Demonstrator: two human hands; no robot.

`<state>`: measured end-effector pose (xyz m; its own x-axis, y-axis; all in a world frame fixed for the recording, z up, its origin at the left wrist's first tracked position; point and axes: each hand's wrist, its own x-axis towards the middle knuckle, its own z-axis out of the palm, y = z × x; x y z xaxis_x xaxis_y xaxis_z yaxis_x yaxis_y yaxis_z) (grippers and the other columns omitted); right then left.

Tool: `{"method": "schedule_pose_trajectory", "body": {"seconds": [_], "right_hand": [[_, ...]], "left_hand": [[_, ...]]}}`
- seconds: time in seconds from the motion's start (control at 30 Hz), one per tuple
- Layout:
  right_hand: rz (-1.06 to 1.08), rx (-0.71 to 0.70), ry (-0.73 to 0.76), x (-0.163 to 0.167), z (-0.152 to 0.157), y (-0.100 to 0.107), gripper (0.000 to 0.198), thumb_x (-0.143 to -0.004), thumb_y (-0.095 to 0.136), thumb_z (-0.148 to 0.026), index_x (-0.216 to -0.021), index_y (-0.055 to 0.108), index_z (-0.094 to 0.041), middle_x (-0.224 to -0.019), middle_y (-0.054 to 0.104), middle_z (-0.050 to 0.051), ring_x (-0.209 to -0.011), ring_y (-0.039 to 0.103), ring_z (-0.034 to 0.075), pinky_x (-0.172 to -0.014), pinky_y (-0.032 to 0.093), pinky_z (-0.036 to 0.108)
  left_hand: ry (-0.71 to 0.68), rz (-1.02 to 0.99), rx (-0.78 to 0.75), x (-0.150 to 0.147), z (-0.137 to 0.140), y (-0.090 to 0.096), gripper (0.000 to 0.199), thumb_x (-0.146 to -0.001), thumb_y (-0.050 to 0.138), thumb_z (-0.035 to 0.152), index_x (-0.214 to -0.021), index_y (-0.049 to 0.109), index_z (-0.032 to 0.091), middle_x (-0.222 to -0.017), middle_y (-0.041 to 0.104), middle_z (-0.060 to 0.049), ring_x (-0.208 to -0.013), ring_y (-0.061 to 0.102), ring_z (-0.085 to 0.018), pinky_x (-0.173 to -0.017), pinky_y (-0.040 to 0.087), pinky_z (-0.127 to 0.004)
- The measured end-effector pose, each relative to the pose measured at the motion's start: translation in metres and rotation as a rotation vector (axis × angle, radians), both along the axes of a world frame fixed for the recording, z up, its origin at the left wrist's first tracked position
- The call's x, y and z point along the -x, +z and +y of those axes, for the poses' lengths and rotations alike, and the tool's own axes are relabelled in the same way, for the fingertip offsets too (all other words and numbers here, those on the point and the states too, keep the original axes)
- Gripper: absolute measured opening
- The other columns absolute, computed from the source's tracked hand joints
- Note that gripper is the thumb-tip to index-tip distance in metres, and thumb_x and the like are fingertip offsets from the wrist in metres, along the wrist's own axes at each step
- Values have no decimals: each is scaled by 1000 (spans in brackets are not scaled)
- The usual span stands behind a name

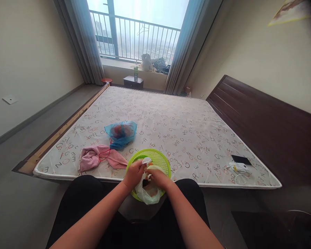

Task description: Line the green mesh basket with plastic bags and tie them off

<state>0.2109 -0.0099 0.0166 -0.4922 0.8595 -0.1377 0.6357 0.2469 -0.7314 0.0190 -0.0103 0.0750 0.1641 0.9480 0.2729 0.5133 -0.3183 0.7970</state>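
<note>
A white translucent plastic bag [148, 196] hangs over the near part of a lime-green mesh basket [159, 157]. My left hand [134, 174] is closed on the bag's gathered top, with a white end poking out above the fingers. Beside it, my right hand [157, 177] also grips the bag's top. Something orange shows between the two hands, too small to name. What lies inside the bag is mostly hidden. Left of the basket, a pink towel [90, 157] lies crumpled on the mattress, and a blue plastic bag [121, 133] with reddish contents sits just beyond it.
The letter-printed mattress [166, 121] spreads ahead, with a dark headboard [261, 114] on the right. A black phone-like slab [241, 159] and a white device with a cable [238, 168] lie near its right corner. A small nightstand [129, 82] stands beyond the mattress.
</note>
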Motion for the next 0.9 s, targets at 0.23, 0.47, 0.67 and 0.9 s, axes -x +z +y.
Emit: {"method": "schedule_pose_trajectory", "body": {"seconds": [0.23, 0.47, 0.67, 0.9], "right_hand": [[325, -442, -244, -3, -4, 27, 43, -91, 43, -13, -128, 62, -24, -126, 66, 10, -112, 64, 22, -101, 51, 41], [319, -478, -165, 3, -13, 31, 49, -91, 49, -14, -139, 55, -25, -128, 66, 10, -114, 65, 23, -98, 55, 41], [335, -409, -282, 8, -11, 27, 40, -82, 51, -10, -113, 71, -26, -107, 76, 5, -99, 71, 21, -89, 57, 37], [377, -295, -481, 2, -9, 37, 19, -87, 52, -22, -92, 70, -22, -81, 73, 2, -74, 66, 20, -72, 52, 32]], "left_hand": [[-139, 30, 73, 6, 4, -5, 28, -98, 50, 31, -78, 66, 19, -69, 65, -1, -65, 57, -14, -66, 40, -26], [-281, 133, 106, 11, 7, -14, 28, -99, 50, 33, -84, 69, 19, -78, 70, -4, -72, 61, -16, -68, 40, -26], [-260, 91, 145, 10, 8, -16, 28, -97, 51, 34, -79, 67, 19, -72, 67, -2, -69, 61, -16, -69, 43, -27], [-467, -388, 579, 3, 3, -13, 50, -88, 64, 38, -132, 43, 23, -73, 67, 4, -56, 65, -14, -57, 50, -25]]}}
